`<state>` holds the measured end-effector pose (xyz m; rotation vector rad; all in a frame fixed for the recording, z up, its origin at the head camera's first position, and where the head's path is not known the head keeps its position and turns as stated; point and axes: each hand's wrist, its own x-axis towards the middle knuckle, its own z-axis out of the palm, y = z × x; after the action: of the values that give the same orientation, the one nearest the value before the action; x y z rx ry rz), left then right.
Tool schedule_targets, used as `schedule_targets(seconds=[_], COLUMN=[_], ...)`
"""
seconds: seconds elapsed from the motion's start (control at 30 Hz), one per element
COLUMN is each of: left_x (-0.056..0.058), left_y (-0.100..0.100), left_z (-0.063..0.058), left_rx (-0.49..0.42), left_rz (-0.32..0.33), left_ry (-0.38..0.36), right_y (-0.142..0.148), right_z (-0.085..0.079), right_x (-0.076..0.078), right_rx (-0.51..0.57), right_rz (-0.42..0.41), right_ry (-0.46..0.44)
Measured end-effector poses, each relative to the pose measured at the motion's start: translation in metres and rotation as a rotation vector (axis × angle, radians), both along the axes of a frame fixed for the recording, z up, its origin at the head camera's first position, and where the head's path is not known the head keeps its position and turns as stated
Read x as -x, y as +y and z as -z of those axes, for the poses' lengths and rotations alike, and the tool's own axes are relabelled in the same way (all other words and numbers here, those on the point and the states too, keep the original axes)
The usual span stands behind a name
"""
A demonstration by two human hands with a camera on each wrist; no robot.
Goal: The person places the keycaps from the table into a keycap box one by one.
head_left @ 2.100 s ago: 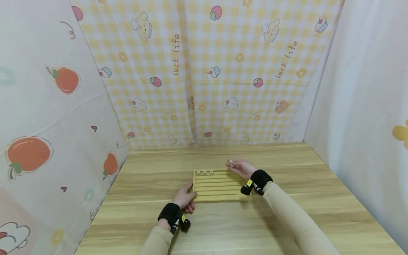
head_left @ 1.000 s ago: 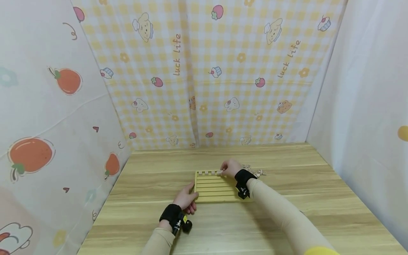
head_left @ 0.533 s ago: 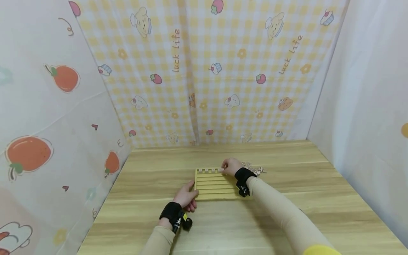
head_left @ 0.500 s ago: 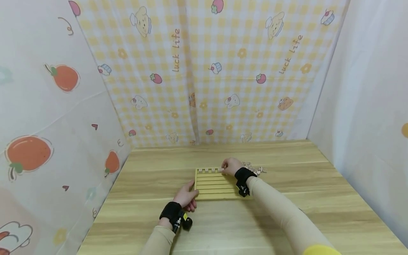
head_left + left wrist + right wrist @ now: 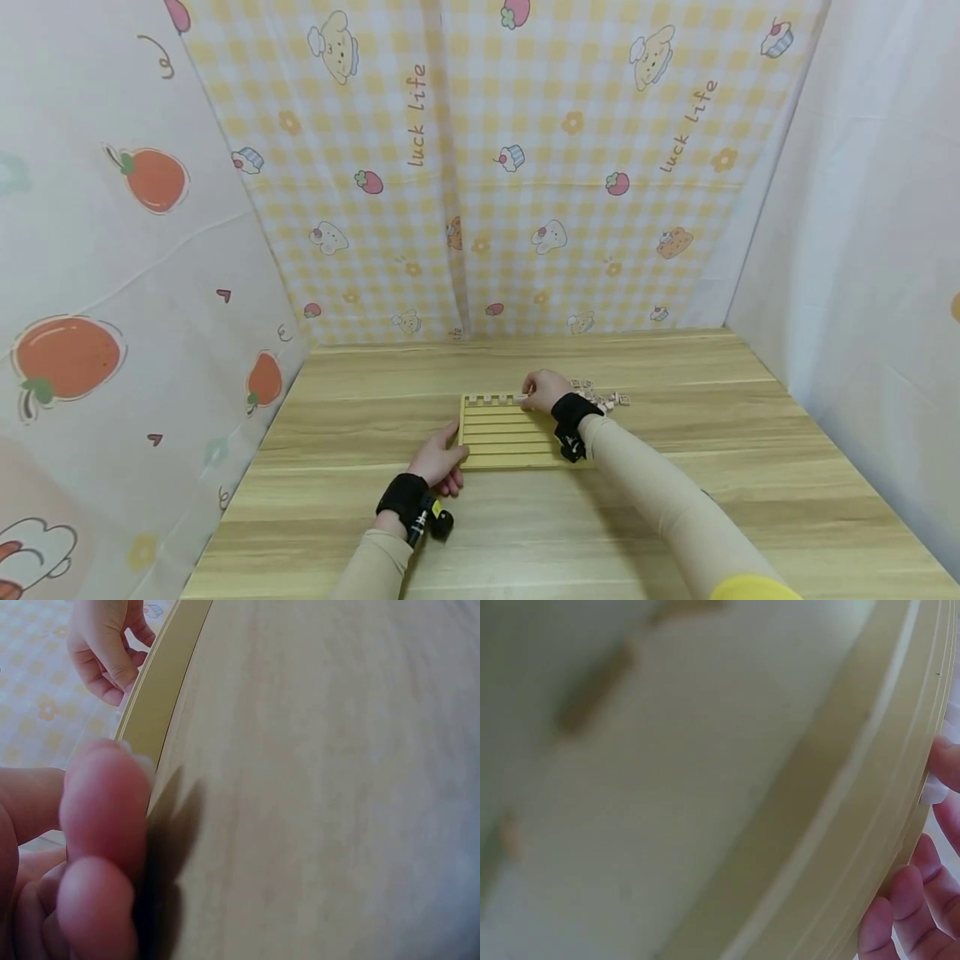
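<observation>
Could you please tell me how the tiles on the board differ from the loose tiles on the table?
The board tiles sit spaced in a line along the far edge of the board; the loose tiles lie jumbled on the table. The board tiles are left of the right hand; the loose tiles are right of it. Both sets are small and pale.

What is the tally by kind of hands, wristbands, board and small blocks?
Yellow board: 1
Unheld row blocks: 3
Pinched block: 1
Hands (left hand, right hand): 2
Black wristbands: 2
Total: 9, excluding the loose pile, too jumbled to count.
</observation>
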<state>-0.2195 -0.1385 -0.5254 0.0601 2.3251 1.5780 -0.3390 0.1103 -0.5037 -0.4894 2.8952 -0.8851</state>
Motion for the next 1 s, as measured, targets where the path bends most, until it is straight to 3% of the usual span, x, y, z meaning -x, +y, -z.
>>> schedule_targets(seconds=[0.27, 0.5, 0.73, 1.0], left_x=[-0.001, -0.003, -0.002, -0.002], left_y=[0.002, 0.002, 0.001, -0.001], left_z=[-0.001, -0.004, -0.001, 0.001], left_rx=[-0.012, -0.003, -0.004, -0.007], left_rz=[0.004, 0.007, -0.001, 0.009], left_ry=[-0.006, 0.001, 0.005, 0.011], right_y=[0.015, 0.058, 0.099, 0.106], right_z=[-0.012, -0.033, -0.029, -0.024], right_x=[0.001, 0.005, 0.006, 0.0], right_rx=[-0.027, -0.05, -0.11, -0.101], right_rz=[-0.051, 0.058, 0.129, 0.165], right_ry=[-0.037, -0.046, -0.053, -0.104])
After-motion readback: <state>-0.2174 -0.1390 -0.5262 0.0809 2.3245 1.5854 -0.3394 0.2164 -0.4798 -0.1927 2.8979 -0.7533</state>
